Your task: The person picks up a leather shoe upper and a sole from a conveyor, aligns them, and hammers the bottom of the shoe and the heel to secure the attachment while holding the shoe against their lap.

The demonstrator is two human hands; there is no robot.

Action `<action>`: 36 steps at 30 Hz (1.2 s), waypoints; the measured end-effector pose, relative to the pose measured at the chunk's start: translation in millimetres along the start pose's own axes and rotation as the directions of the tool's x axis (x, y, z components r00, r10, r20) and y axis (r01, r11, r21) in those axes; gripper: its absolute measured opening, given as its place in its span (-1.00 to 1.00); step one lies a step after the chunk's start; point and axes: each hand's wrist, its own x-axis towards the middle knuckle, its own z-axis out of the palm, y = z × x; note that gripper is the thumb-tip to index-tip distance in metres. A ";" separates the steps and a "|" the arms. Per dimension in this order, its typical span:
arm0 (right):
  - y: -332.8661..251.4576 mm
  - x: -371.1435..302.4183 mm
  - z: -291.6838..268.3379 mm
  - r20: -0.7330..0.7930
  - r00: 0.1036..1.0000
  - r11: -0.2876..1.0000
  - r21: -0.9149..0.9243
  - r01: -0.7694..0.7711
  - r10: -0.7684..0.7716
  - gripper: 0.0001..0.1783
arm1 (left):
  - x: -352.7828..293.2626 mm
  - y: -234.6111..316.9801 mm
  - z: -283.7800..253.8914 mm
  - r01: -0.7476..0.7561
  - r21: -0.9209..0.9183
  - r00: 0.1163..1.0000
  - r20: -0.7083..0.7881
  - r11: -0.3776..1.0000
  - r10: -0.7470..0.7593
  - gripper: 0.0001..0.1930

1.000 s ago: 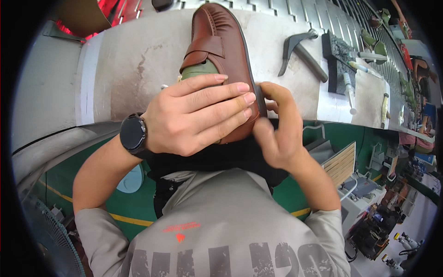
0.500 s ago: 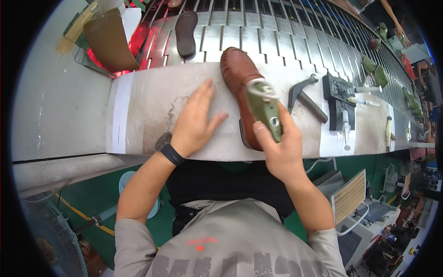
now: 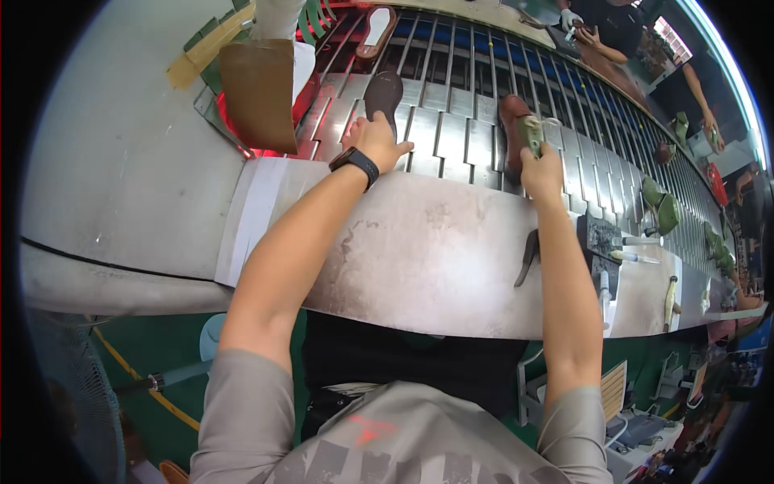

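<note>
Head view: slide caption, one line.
Right hand grips green last inside brown leather-look shoe; left hand at dark oblong sole, over slatted metal conveyor.

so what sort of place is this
Probably a shoe factory's assembly line: a slatted metal conveyor stretches beyond the worktable, the right hand holds a brown shoe by its green last, and a dark sole is at the left hand.

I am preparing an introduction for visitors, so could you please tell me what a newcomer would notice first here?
Probably the brown shoe on its green last, in the right hand at the slatted metal conveyor. Farther left, the left hand is at the near end of a dark sole. At upper left, a red glow edges a brown flap.
</note>
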 end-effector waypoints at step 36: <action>-23.4 -86.9 -48.5 0.133 0.929 0.935 -0.029 0.352 -0.346 -0.71 | 266.4 -59.5 26.5 0.173 -0.006 0.932 -0.322 0.985 -0.166 0.09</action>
